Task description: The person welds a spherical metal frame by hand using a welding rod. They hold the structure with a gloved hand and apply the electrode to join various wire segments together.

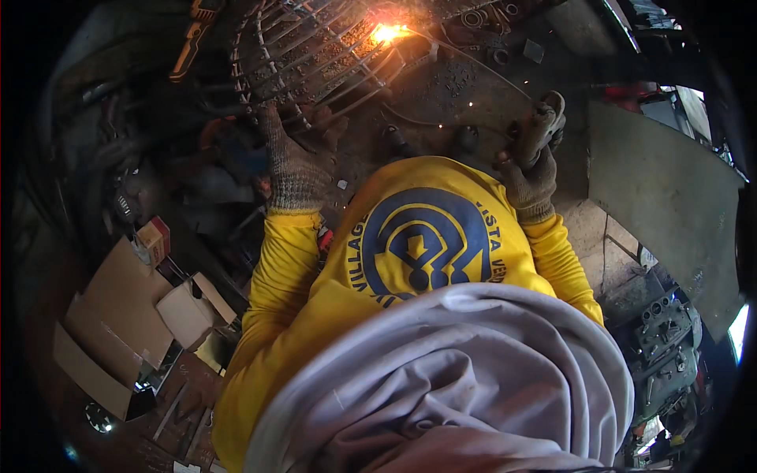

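The right hand (530, 175), in a knit work glove, is closed around the handle of a welding holder (541, 126), from which a thin rod (473, 59) runs up and left to a bright arc (386, 32). The left hand (290, 162), also gloved, lies flat with fingers spread on the near edge of a metal grille (315, 55); it grips nothing. The grille, made of parallel bars in a curved frame, lies on the dark floor (465, 94) directly ahead of the person, and the arc burns at its right edge. Judging from this, welding is in progress at one joint; how many joints are done or remain cannot be told. Sparks lie scattered on the floor near the rod. To the lower left, well apart from the grille, lie flattened brown cardboard sheets (110, 315), an open pale carton (189, 311) and a small red-and-tan box (154, 239). A grey metal sheet (670, 197) lies to the right.
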### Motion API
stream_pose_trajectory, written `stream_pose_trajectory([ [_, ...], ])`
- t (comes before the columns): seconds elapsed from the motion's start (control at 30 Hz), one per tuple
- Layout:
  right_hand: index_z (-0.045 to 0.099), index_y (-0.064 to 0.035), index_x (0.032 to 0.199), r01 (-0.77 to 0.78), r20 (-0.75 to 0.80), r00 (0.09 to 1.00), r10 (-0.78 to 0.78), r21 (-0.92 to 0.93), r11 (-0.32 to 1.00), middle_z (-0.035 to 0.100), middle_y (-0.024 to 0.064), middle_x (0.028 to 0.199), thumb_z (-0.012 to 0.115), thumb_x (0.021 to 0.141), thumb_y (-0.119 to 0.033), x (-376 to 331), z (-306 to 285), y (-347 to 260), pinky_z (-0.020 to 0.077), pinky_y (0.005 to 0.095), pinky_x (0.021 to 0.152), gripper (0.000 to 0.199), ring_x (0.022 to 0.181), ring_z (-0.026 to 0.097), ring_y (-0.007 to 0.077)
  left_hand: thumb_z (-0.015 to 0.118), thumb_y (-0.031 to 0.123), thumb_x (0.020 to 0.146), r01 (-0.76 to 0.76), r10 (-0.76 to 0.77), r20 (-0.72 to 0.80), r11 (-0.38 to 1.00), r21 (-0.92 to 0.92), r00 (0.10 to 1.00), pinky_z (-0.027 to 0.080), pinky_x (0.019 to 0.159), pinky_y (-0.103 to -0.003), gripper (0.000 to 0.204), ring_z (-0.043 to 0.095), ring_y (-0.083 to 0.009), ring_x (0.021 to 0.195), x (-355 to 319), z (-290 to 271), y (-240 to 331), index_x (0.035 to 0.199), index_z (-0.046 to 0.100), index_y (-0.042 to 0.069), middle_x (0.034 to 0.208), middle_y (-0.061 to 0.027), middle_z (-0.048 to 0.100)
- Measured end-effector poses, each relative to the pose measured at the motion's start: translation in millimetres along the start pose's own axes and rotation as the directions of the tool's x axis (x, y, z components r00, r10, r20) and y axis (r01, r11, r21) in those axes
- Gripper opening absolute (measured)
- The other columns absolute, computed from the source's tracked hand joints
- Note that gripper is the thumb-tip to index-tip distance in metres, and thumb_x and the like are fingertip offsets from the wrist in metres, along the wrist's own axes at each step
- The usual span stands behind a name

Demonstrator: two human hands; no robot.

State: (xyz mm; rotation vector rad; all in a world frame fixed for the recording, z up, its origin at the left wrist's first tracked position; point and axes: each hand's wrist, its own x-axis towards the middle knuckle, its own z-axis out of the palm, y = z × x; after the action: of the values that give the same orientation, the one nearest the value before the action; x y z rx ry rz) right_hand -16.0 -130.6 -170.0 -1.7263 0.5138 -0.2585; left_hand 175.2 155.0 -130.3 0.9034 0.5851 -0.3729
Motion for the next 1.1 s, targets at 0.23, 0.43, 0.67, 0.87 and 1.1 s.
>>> stream_pose_trajectory([
  [0.23, 0.054, 0.0034, 0.124, -0.007, 0.057, 0.998, 0.009, -0.033, 0.999, 0.065, 0.0029, 0.086, 0.066, 0.081, -0.010, -7.8, -3.8, 1.8, 0.0496, 0.0251, 0.072, 0.046, 0.074, 0.061, 0.0122, 0.062, 0.051, 0.090, 0.126, -0.122, 0.062, 0.990, -0.066, 0.991, 0.056, 0.082, -0.049, 0.039, 0.063, -0.0238, 0.085, -4.6, 6.9, 8.4, 0.098, 0.061, 0.013, 0.090, -0.0055, 0.063],
  [0.43, 0.056, 0.0038, 0.122, -0.037, 0.082, 0.996, 0.037, -0.010, 0.999, 0.065, 0.0040, 0.087, 0.069, 0.081, -0.011, -14.2, -6.1, 2.3, 0.0489, 0.0246, 0.073, 0.046, 0.075, 0.060, 0.0113, 0.056, 0.059, 0.089, 0.019, -0.016, -0.060, 0.999, 0.042, 0.998, 0.054, 0.080, -0.047, 0.052, 0.056, -0.0221, 0.081, -13.8, 23.2, 5.5, 0.103, 0.058, 0.008, 0.085, -0.0055, 0.058],
  [0.67, 0.057, 0.0038, 0.120, 0.001, 0.059, 0.998, 0.002, -0.053, 0.999, 0.066, 0.0048, 0.087, 0.070, 0.081, -0.013, -12.1, -2.8, -1.5, 0.0491, 0.0259, 0.075, 0.045, 0.076, 0.061, 0.0123, 0.060, 0.056, 0.089, 0.078, -0.077, 0.031, 0.997, -0.022, 0.997, 0.053, 0.085, -0.051, 0.044, 0.060, -0.0240, 0.089, -0.7, 5.4, 6.7, 0.101, 0.061, 0.014, 0.091, -0.0035, 0.062],
  [0.87, 0.056, 0.0038, 0.121, 0.005, 0.083, 0.997, 0.003, -0.086, 0.996, 0.066, 0.0059, 0.090, 0.069, 0.081, -0.014, -10.2, -3.4, 0.5, 0.0494, 0.0272, 0.077, 0.045, 0.078, 0.062, 0.0136, 0.062, 0.054, 0.089, 0.123, -0.115, 0.108, 0.990, -0.066, 0.987, 0.053, 0.088, -0.050, 0.041, 0.062, -0.0241, 0.091, -0.8, -0.1, 5.7, 0.098, 0.062, 0.013, 0.093, -0.0037, 0.063],
  [1.1, 0.040, -0.0030, 0.141, 0.444, 0.180, 0.878, -0.443, -0.651, 0.615, 0.040, 0.0218, 0.146, 0.061, 0.083, -0.012, 8.3, 7.2, -22.9, 0.0403, 0.0408, 0.104, 0.062, 0.125, 0.050, 0.0338, 0.058, 0.052, 0.091, 0.164, -0.147, 0.169, 0.982, -0.092, 0.975, 0.053, 0.088, -0.047, 0.042, 0.062, -0.0227, 0.094, -1.5, -5.9, 8.6, 0.100, 0.062, 0.012, 0.099, -0.0051, 0.064],
])
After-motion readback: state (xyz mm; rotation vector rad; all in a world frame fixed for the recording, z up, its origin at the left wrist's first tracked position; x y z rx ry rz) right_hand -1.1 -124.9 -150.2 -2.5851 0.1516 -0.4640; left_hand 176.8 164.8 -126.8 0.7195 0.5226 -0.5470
